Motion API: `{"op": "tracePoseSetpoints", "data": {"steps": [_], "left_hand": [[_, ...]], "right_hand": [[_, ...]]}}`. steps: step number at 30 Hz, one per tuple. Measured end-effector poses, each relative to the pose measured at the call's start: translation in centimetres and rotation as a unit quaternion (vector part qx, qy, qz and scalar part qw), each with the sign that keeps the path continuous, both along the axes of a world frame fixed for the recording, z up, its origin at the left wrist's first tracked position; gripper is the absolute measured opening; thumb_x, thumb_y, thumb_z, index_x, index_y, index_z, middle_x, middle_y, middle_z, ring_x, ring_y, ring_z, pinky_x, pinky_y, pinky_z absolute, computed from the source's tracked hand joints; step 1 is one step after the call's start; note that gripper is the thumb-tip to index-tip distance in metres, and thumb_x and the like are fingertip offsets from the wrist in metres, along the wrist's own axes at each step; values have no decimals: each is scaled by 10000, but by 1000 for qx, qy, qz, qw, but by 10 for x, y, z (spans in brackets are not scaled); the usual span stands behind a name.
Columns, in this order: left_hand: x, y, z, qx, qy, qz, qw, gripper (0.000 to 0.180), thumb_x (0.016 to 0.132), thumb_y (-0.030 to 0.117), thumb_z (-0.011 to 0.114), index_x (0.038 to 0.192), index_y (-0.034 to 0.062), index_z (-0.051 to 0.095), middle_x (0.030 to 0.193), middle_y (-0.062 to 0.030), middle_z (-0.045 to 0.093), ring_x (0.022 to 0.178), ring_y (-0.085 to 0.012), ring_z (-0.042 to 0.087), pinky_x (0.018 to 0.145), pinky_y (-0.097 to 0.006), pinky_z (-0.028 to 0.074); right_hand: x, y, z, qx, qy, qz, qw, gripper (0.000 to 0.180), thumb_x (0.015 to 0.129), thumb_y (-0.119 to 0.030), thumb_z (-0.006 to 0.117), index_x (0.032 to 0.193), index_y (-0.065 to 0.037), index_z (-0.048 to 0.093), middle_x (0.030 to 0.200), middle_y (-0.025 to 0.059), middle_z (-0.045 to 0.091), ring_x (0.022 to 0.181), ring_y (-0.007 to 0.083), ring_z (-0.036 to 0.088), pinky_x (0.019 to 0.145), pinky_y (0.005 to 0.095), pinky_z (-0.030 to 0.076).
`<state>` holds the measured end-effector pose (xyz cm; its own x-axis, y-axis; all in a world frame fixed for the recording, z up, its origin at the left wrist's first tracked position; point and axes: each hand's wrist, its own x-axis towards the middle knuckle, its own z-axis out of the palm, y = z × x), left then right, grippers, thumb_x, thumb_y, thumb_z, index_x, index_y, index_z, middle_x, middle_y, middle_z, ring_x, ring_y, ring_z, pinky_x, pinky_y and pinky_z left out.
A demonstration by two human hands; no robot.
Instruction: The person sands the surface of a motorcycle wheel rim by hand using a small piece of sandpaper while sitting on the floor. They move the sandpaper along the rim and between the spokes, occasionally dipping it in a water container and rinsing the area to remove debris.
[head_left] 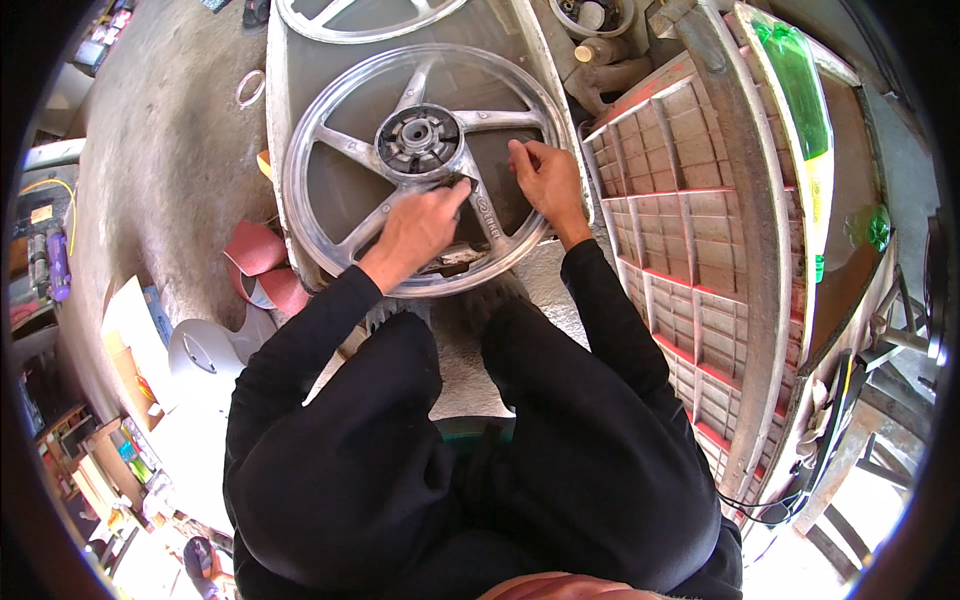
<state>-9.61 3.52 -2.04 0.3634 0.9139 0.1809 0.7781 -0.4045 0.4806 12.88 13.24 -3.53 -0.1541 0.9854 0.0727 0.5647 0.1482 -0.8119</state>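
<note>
A silver alloy motorcycle wheel (555,110) with several spokes lies flat across a long pale-rimmed tub (277,120) in front of my knees. Its dark hub (418,138) faces up. My left hand (418,228) reaches over the near rim, and its fingertips press a small dark piece (473,186) against a spoke's base beside the hub. The kind of that piece is too small to tell. Over the right side of the wheel, my right hand (552,185) has its fingers curled in. Whatever it may hold is hidden.
A second silver wheel (375,35) lies at the tub's far end. Curled reddish sheets (262,255) and a pale ring (250,88) are on the left floor. On the right lean a red-edged grid panel (690,190) and a green plastic sheet (800,100). A bucket (628,14) stands behind.
</note>
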Motion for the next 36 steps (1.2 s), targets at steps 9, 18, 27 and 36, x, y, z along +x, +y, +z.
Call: {"op": "tracePoseSetpoints", "data": {"steps": [9, 18, 27, 36], "left_hand": [[11, -8, 9, -16, 128, -5, 992, 656, 862, 28, 629, 1514, -15, 575, 880, -132, 688, 694, -313, 723, 621, -460, 585], [15, -9, 7, -31, 132, 12, 991, 644, 883, 37, 625, 1510, -88, 548, 839, -173, 699, 697, -349, 739, 622, -466, 594], [26, -10, 10, -16, 193, 5, 981, 625, 874, 67, 648, 1434, -198, 566, 744, -173, 718, 640, -288, 755, 567, -401, 608], [34, -11, 10, -10, 204, -16, 979, 641, 864, 63, 640, 1460, -162, 565, 762, -150, 702, 647, -280, 740, 563, -412, 585]], "right_hand": [[4, 0, -4, 13, -12, 0, 1000, 422, 1033, -383, 683, 811, -34, 762, 731, 204, 702, 673, 432, 677, 621, 502, 495], [6, 0, -5, 9, -46, 11, 999, 449, 1064, -391, 678, 867, -2, 783, 700, 137, 735, 613, 244, 712, 621, 380, 520], [8, 0, -6, 22, -53, 12, 998, 446, 1062, -391, 682, 855, -9, 781, 692, 133, 726, 610, 259, 709, 619, 387, 518], [7, 0, -10, 33, -70, 4, 997, 441, 1051, -399, 693, 844, -21, 786, 700, 129, 736, 625, 279, 722, 627, 395, 531]]}}
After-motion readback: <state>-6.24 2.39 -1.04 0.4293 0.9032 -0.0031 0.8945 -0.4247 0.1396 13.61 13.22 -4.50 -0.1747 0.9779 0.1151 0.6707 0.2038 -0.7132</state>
